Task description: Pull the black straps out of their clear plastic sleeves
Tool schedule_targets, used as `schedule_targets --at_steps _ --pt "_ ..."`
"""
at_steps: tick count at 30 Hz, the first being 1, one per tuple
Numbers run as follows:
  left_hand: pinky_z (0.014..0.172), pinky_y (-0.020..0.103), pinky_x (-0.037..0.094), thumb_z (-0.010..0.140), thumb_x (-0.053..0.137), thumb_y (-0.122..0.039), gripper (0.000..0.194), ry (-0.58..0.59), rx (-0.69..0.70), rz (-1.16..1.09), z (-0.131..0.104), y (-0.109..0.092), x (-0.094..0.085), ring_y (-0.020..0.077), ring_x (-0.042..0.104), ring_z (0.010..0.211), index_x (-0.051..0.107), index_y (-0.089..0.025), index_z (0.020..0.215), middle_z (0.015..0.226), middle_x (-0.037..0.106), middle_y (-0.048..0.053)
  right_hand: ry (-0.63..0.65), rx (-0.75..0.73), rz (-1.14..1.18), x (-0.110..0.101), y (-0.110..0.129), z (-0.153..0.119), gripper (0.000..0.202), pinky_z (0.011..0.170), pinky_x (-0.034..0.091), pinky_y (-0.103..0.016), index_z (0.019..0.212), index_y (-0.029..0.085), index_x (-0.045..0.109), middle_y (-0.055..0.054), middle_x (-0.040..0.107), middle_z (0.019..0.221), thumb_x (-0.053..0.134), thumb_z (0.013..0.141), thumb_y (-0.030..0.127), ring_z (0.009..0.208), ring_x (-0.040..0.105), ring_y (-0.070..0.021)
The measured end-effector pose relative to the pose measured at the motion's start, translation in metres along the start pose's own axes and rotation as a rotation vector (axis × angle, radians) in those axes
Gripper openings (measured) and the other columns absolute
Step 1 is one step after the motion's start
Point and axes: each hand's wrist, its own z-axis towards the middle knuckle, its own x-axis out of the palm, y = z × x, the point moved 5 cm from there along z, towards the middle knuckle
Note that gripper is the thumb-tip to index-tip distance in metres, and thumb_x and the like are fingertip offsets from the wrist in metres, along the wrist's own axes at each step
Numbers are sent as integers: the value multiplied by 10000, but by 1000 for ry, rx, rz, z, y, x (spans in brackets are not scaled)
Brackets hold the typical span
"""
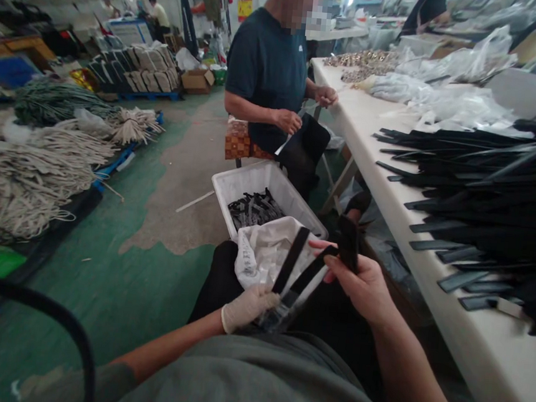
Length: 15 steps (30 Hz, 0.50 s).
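My left hand (250,307), in a pale thin glove, is closed round a flat black strap (291,259) whose end sticks up. My bare right hand (366,283) pinches a second black strap (313,270), which runs down toward the left hand. More dark material (349,239) rises at the right fingers; its exact shape is blurred. Below the left hand, something dark and shiny hangs, too unclear to name. Just beyond my hands, a white bag (248,259) with printed marks lies open at my lap, pale pieces inside.
A white plastic bin (222,191) holding short black strips stands ahead. Beyond it sits a co-worker (265,69), hands at dark material. On my right, a long white table (374,166) bears many black straps (484,201) and plastic bags. Bundles of pale cord (31,174) lie left.
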Motion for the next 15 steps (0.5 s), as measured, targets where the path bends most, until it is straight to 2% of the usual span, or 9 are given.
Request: schedule_targets --at_steps 2,4,6,8,10,13,15 --pt "701 307 509 792 612 -655 522 -242 43 -95 -2 3 -40 185 633 679 732 -147 785 735 703 81 -136 34 -105 -17 -11 -3 304 519 500 -259 946 205 767 -52 745 869 625 838 451 543 563 -132" --pt "774 308 518 752 662 -646 522 -476 72 -118 -8 -1 -86 195 664 753 737 -134 818 782 725 88 -228 85 -237 -38 -22 -10 311 485 464 -254 894 204 768 -17 687 662 632 809 471 490 528 -134" --pt "803 303 518 676 735 -625 536 -630 66 -78 -14 -12 -128 205 676 801 746 -119 854 830 738 98 -281 153 -351 -59 -31 -17 315 453 419 -253 818 198 767 5 589 506 639 786 483 460 514 -145" --pt "781 301 522 644 751 -623 571 -702 59 -12 -12 -34 -161 206 675 787 748 -106 888 837 739 103 -347 204 -426 -78 -33 -19 306 432 378 -261 777 194 763 11 535 447 649 772 477 430 490 -146" --pt "732 297 522 664 728 -633 596 -723 102 32 2 -69 -183 191 663 730 736 -103 938 812 728 94 -462 213 -459 -94 -30 -12 272 439 373 -271 756 192 761 2 548 455 661 772 444 426 488 -143" --pt "733 280 513 765 633 -650 606 -725 245 79 46 -132 -200 168 660 732 698 -107 1026 851 715 91 -671 144 -377 -106 -23 12 231 463 418 -276 781 163 759 -52 661 610 659 802 370 460 517 -131" --pt "775 289 505 862 478 -678 652 -723 274 127 86 -164 -205 182 676 816 651 -116 1143 949 713 115 -759 76 -269 -108 -25 34 259 466 455 -269 873 121 752 -113 724 802 618 845 341 505 548 -127"
